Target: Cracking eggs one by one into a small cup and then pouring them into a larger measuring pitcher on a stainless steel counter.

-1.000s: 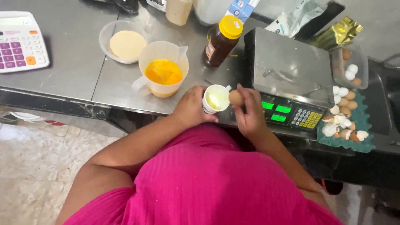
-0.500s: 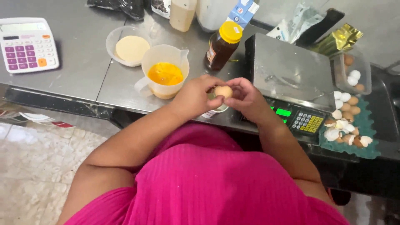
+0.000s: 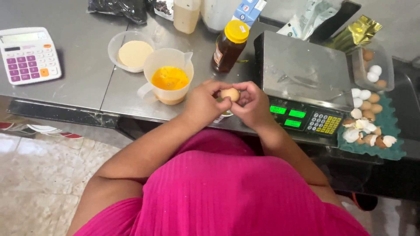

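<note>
Both my hands hold one brown egg (image 3: 230, 94) between them, just above a small white cup (image 3: 222, 116) that they mostly hide. My left hand (image 3: 204, 103) grips the egg's left side, and my right hand (image 3: 252, 105) grips its right side with the thumbs on top. To the left stands a clear measuring jug (image 3: 168, 81) with orange beaten egg in it. On the right, a teal egg tray (image 3: 379, 140) holds whole eggs and broken shells.
A steel weighing scale (image 3: 302, 72) with green lit digits stands right of my hands. Behind are a brown bottle with a yellow lid (image 3: 229, 46), a bowl of pale batter (image 3: 132, 51), a calculator (image 3: 29, 55) far left, and a tub of eggs (image 3: 372, 67).
The egg, held by my right hand beside the white cup a second ago, is now gripped by both hands above the cup. The cup is now mostly covered.
</note>
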